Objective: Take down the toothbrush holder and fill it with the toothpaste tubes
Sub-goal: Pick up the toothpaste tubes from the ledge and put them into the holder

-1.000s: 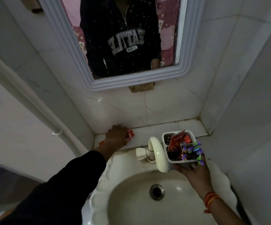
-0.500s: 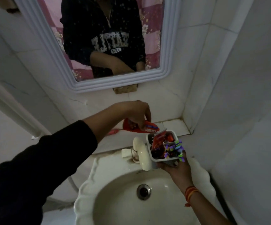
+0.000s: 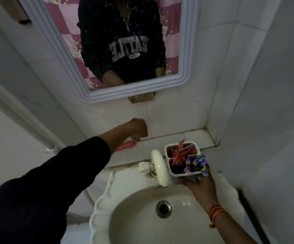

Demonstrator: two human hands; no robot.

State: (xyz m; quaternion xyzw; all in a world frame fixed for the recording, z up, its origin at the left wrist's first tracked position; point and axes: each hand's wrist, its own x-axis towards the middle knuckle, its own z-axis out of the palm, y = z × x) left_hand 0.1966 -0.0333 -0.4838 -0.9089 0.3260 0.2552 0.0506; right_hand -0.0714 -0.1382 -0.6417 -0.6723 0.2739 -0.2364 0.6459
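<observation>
toothpaste tube [image 3: 126, 145] just below left hand [image 3: 137, 127]

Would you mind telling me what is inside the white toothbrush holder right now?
The toothbrush holder, held in the right hand, contains red toothpaste tubes standing across its compartments. Purple and green items cluster at its right edge. The compartment bottoms are dark and hidden.

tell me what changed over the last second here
The left hand lifted a red toothpaste tube off the ledge, carried it right to the toothbrush holder, let it go there, and has swung back left over another red tube on the ledge. The holder now shows more red tubes. The right hand kept gripping the holder beside the faucet, above the sink.
</observation>
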